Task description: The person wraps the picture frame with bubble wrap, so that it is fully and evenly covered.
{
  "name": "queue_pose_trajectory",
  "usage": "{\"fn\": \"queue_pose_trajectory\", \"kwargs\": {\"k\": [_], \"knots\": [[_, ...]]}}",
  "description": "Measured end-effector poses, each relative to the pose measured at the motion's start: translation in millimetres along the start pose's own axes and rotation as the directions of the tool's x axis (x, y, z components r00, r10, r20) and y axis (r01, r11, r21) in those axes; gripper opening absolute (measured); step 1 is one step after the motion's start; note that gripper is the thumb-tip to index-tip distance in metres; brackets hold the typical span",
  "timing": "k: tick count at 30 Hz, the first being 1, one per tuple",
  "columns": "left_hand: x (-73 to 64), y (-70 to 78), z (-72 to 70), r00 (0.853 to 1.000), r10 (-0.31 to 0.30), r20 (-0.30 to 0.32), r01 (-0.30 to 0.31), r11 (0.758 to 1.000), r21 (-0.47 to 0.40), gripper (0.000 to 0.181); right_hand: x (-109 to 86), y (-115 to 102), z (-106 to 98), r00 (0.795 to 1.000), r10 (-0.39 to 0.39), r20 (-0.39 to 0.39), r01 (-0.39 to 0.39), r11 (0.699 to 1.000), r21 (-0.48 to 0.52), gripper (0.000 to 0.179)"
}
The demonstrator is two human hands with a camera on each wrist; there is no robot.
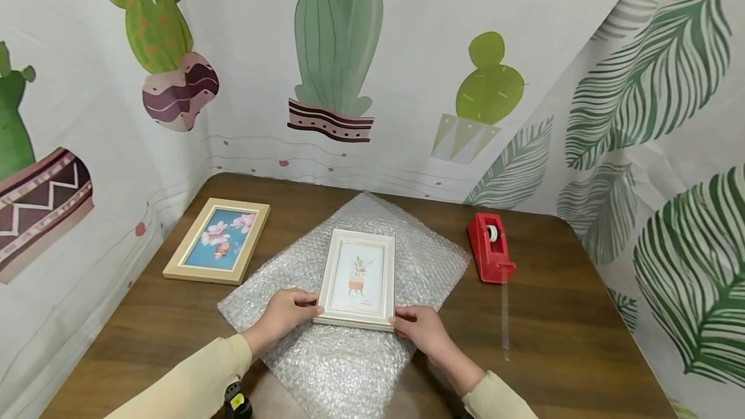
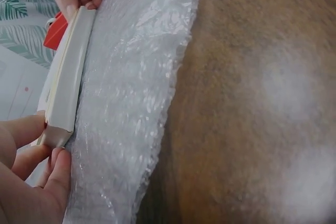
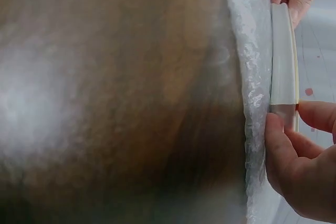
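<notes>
1. We see the white photo frame (image 1: 359,279) just below the head view's centre, over bubble wrap (image 1: 343,367).
2. Its long axis runs upward, away from both hands, about equally near.
3. Left hand (image 1: 284,315) pinches its lower-left corner; right hand (image 1: 423,328), its lower-right.

Brown wood-grain tabletop (image 1: 559,322), rounded back corners, pale glare patches in the wrist views. From where I stand, three main items directly on it. Middle: clear bubble wrap (image 1: 343,367), spread flat, turned like a diamond, one corner just beside the back edge; near end cut off by the head view. Left: picture frame, light wood (image 1: 218,241), face up, pink blossoms on blue, close to the wrap's left corner, apart from it. Right: red tape dispenser (image 1: 489,254), upright, near the wrap's right corner. Clear tape strip (image 1: 505,322) runs from it nearward; can't tell if touching wood.
</notes>
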State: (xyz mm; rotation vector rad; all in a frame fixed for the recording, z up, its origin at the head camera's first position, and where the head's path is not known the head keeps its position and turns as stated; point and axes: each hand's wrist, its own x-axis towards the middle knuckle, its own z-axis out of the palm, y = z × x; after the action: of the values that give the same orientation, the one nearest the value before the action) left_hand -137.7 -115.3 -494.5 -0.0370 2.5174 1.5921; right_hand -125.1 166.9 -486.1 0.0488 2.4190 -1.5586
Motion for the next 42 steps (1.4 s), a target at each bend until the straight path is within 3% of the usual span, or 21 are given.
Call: {"fn": "queue_pose_trajectory", "kwargs": {"k": [7, 12, 15, 17, 18, 20, 22, 25, 27, 28, 30, 36, 39, 42], "knots": [[-1.7, 7.1, -1.9, 0.997, -0.069, 0.02, 0.069, 0.998, -0.012, 0.034, -1.0, 0, 0, 0.998, -0.061, 0.025, 0.063, 0.995, -0.073, 0.032], [5.3, 7.9, -10.3, 0.992, -0.066, 0.104, 0.061, 0.997, 0.055, 0.047, -0.2, 0, -3, 0.993, -0.071, 0.093, 0.076, 0.996, -0.052, 0.041], [12.6, 13.8, -20.9, 0.986, -0.026, 0.165, 0.003, 0.99, 0.141, 0.063, -4.8, 0, -10, 0.988, -0.122, 0.089, 0.131, 0.985, -0.11, 0.047], [18.0, 19.6, -28.1, 0.979, 0.029, 0.201, -0.071, 0.976, 0.206, 0.07, -10.4, 0, -16, 0.973, -0.212, 0.088, 0.226, 0.955, -0.194, 0.048], [20.7, 22.6, -31.3, 0.972, 0.064, 0.226, -0.12, 0.963, 0.243, 0.073, -13.6, 0, -18, 0.955, -0.279, 0.099, 0.295, 0.922, -0.249, 0.047], [26.2, 27.2, -35.8, 0.949, 0.136, 0.284, -0.232, 0.913, 0.336, 0.077, -20.3, -1, -22, 0.887, -0.43, 0.168, 0.461, 0.818, -0.344, 0.046], [31.8, 29.6, -37.4, 0.917, 0.189, 0.353, -0.331, 0.853, 0.404, 0.08, -26.2, -1, -23, 0.78, -0.559, 0.28, 0.625, 0.667, -0.406, 0.047], [39.4, 29.7, -36.2, 0.877, 0.207, 0.433, -0.418, 0.772, 0.478, 0.084, -31.5, 1, -21, 0.597, -0.655, 0.464, 0.795, 0.405, -0.452, 0.055], [44.3, 28.6, -34.6, 0.866, 0.195, 0.46, -0.439, 0.736, 0.515, 0.086, -33.4, 4, -18, 0.51, -0.643, 0.572, 0.85, 0.274, -0.451, 0.062], [46.2, 28.2, -34.0, 0.863, 0.188, 0.468, -0.445, 0.721, 0.531, 0.086, -34.0, 5, -16, 0.474, -0.629, 0.616, 0.869, 0.222, -0.443, 0.064], [49.3, 27.4, -33.2, 0.861, 0.177, 0.477, -0.45, 0.702, 0.551, 0.087, -34.5, 8, -15, 0.43, -0.592, 0.682, 0.891, 0.156, -0.426, 0.067], [50.7, 25.5, -28.8, 0.856, 0.175, 0.487, -0.464, 0.676, 0.573, 0.087, -35.4, 16, -15, 0.389, -0.507, 0.769, 0.915, 0.117, -0.386, 0.06], [49.8, 25.0, -26.3, 0.855, 0.172, 0.489, -0.464, 0.675, 0.574, 0.086, -35.9, 22, -16, 0.354, -0.512, 0.783, 0.918, 0.029, -0.396, 0.056], [48.1, 25.6, -24.6, 0.857, 0.164, 0.488, -0.457, 0.679, 0.575, 0.086, -36.9, 25, -15, 0.317, -0.516, 0.796, 0.901, -0.098, -0.423, 0.052]]}}
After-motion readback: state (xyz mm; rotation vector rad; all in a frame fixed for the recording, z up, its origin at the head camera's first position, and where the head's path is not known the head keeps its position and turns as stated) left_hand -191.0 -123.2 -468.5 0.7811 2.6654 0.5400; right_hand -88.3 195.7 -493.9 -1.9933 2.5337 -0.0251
